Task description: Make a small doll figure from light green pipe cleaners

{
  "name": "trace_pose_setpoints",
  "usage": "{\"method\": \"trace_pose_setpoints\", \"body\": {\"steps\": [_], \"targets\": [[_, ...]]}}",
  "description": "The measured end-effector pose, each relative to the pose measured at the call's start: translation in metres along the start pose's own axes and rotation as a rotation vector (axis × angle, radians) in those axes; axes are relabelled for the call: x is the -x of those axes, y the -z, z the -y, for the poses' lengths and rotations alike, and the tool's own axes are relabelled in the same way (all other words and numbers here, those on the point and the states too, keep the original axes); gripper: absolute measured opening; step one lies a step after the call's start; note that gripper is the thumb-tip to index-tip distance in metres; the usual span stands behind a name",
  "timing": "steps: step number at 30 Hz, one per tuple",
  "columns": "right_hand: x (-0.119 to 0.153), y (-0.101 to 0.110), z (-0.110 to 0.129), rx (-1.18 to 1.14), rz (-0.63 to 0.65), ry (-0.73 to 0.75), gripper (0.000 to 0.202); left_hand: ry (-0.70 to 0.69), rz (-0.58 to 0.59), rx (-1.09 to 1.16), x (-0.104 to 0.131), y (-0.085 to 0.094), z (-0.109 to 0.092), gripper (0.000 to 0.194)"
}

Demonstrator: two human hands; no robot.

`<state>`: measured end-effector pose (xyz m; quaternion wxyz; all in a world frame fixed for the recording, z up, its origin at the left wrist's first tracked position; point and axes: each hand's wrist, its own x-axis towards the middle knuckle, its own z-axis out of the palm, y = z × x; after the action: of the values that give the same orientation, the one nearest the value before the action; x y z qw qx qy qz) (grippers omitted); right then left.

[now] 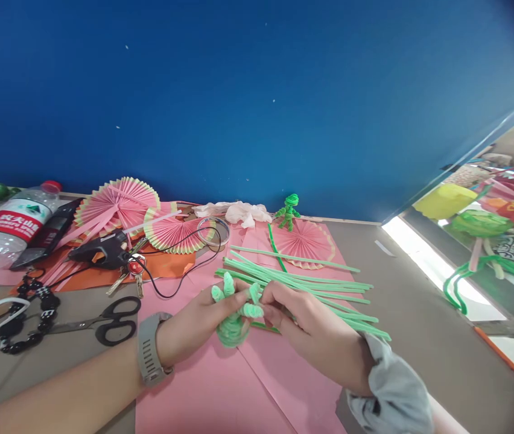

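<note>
Between my two hands is a light green pipe-cleaner figure point(233, 331), with a round coiled part at the bottom and several short coiled limbs sticking out. My left hand point(209, 313), with a grey watch on the wrist, is wrapped round its body. With thumb and forefinger, my right hand point(295, 313) pinches one of the coiled limbs on the right; its other fingers are curled in. Behind the hands lies a bunch of loose light green pipe cleaners point(329, 288). A darker green pipe-cleaner figure point(289, 212) stands upright farther back.
Pink paper point(248, 398) lies beneath the hands. Leftward are black scissors point(114, 319), a glue gun point(103, 248) with its cord, keys point(137, 271), a beaded strap point(35, 337) and a plastic bottle point(17, 220). Folded paper fans point(119, 205) rest near the blue panel point(248, 108).
</note>
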<state>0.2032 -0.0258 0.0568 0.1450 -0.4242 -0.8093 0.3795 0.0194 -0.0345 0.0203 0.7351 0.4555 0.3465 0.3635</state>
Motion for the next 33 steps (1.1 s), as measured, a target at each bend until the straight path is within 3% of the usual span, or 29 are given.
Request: {"method": "trace_pose_setpoints", "body": {"steps": [5,8,11,15,18,20,24,29,33], "targets": [[-0.004,0.012,-0.017,-0.332,0.401,0.063,0.024,0.078,0.368,-0.133,0.005,0.004,-0.008,0.026],[-0.006,0.013,-0.023,-0.32,0.475,0.097,0.023,0.116,0.505,-0.329,0.008,0.001,-0.008,0.025],[-0.007,0.013,-0.023,-0.192,0.363,0.035,0.024,0.135,0.385,-0.401,0.009,-0.002,-0.006,0.027],[-0.008,0.018,-0.025,-0.186,0.17,-0.062,0.031,0.107,0.209,-0.216,0.004,-0.003,-0.002,0.029],[-0.009,0.02,-0.03,-0.228,0.103,-0.083,0.031,0.036,0.034,-0.132,0.0,-0.003,-0.002,0.029],[-0.009,0.02,-0.032,-0.247,0.089,-0.086,0.031,-0.004,-0.025,-0.149,-0.001,-0.003,-0.003,0.024],[-0.009,0.017,-0.033,-0.31,0.171,-0.048,0.029,-0.054,-0.022,-0.24,-0.002,-0.002,-0.002,0.027],[-0.008,0.018,-0.036,-0.311,0.43,0.023,0.037,-0.023,0.155,-0.326,0.001,0.0,0.0,0.029],[-0.01,0.018,-0.037,-0.175,0.416,0.041,0.036,0.094,0.294,-0.45,0.005,-0.004,-0.004,0.033]]}}
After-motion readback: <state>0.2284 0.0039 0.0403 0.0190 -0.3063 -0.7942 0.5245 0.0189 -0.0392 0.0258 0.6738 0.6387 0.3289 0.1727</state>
